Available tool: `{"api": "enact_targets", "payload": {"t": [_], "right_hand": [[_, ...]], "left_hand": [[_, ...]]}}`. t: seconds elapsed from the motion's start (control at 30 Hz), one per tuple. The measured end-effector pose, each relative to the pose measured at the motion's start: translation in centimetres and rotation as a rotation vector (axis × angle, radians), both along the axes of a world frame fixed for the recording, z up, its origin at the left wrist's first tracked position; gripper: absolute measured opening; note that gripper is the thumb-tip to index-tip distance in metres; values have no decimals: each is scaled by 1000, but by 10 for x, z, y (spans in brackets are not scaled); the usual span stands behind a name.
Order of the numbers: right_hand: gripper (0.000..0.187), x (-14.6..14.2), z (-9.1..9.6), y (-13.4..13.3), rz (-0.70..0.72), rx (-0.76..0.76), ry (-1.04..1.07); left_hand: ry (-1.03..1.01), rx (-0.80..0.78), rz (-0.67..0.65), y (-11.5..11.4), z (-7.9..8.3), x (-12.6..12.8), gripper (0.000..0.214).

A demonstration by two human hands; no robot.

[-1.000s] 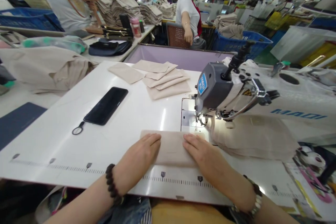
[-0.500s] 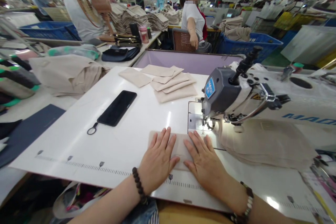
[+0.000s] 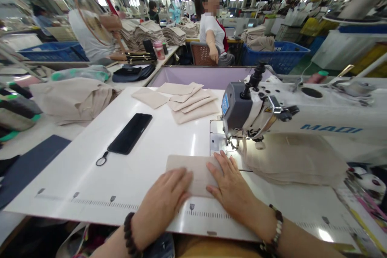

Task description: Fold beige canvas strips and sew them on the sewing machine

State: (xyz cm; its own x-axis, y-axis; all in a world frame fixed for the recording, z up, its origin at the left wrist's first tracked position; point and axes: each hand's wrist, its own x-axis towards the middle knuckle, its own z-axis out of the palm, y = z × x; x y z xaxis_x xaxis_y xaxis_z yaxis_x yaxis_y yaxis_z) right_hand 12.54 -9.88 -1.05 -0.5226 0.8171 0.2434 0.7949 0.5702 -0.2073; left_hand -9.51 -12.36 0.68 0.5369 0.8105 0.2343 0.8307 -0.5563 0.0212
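Note:
A small beige fabric piece [image 3: 193, 169] lies flat on the white sewing table, just in front of the sewing machine's needle area. My right hand [image 3: 234, 183] rests on its right part, fingers spread and flat, the fingertips close to the presser foot. At its lower left edge is my left hand [image 3: 165, 197], somewhat blurred, with fingers stretched forward and slightly bent; it grips nothing that I can see. The sewing machine [image 3: 256, 109] stands to the right, and a stack of larger beige fabric pieces [image 3: 293, 161] lies under its arm.
Several folded beige pieces [image 3: 193, 102] lie at the back of the table [image 3: 99, 183]. A black phone [image 3: 130, 134] with a ring strap is on the left. Beyond are a lilac bin [image 3: 193, 75], a blue crate [image 3: 276, 56] and a seated person [image 3: 211, 32].
My left hand has slid back and left, from lying flat on the fabric to its lower left edge. My right hand stays on the piece. The camera view has shifted slightly.

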Motion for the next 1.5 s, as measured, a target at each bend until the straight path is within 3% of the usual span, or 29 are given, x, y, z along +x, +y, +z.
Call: {"api": "enact_targets", "payload": {"t": [0.13, 0.3, 0.43, 0.53, 0.83, 1.5], "right_hand": [[37, 8, 18, 2, -17, -19, -23], [26, 38, 30, 24, 170, -13, -131], [26, 57, 19, 39, 286, 104, -187], [23, 60, 8, 40, 235, 156, -186], [13, 59, 4, 42, 97, 141, -170], [24, 56, 3, 40, 30, 161, -212]], "left_hand": [[67, -207, -44, 21, 16, 30, 38], [155, -164, -67, 86, 18, 51, 50], [119, -172, -199, 112, 19, 73, 25], [78, -224, -286, 112, 18, 86, 15], [-33, -120, -258, 110, -2, 93, 30], [-68, -142, -277, 119, -5, 93, 28]]}}
